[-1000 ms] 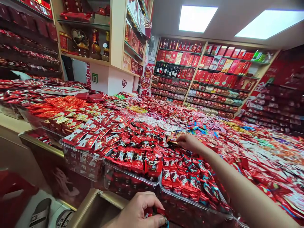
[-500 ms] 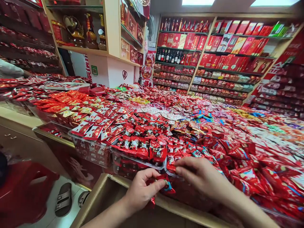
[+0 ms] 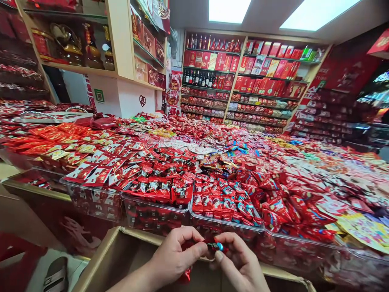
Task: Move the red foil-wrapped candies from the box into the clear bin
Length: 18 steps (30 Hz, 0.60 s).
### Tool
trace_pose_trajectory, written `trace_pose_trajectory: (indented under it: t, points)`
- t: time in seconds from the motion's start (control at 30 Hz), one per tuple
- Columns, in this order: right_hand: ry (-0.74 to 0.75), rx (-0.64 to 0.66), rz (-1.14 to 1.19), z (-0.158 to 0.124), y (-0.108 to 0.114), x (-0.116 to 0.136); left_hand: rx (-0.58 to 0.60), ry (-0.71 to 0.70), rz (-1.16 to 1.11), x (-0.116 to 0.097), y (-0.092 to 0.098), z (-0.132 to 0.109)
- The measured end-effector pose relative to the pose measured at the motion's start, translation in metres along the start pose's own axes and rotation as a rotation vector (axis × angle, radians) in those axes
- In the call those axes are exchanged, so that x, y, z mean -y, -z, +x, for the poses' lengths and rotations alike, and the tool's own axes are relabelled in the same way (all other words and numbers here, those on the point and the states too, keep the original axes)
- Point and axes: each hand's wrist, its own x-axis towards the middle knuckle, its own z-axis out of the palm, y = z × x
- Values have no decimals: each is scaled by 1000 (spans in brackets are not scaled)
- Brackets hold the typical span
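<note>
Head view, bottom centre of frame: L hand [image 3: 174, 255] & R hand [image 3: 238, 259] both closed in fingertip pinches on a small red foil sweet packet w/ blue-tipped end [image 3: 216, 246], held just above a tan cardboard box rim [image 3: 136, 236]. Pkt looks v. light, soft & slippery, prob. crinkly; safest hold = betw. fingertips at sealed edge. Clear plastic tray of red-wrapped sweets [image 3: 226, 223] sits just beyond hands.

Head-worn view, angled down at hands [image 3: 176, 257]
</note>
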Motion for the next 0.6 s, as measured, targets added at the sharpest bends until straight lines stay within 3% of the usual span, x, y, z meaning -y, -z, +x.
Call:
trace_pose_trajectory:
  t: [0.1, 0.17, 0.23, 0.3, 0.37, 0.47, 0.6]
  points:
    - [158, -61, -325, 16, 37, 22, -63, -124, 272, -4, 12, 1]
    - [290, -141, -564, 42, 72, 40, -113, -106, 311, -1, 20, 4]
    - [272, -185, -742, 75, 104, 55, -138, -58, 266, 5, 24, 8]
    - [200, -76, -825, 108, 126, 63, -148, -32, 233, 11, 25, 10]
    - [141, 91, -861, 134, 134, 63, -153, -34, 257, 15, 24, 10]
    - [75, 316, -921, 156, 126, 55, -152, -55, 319, 13, 23, 9]
    - [13, 428, -1071, 162, 113, 46, -147, -67, 356, 10, 24, 8]
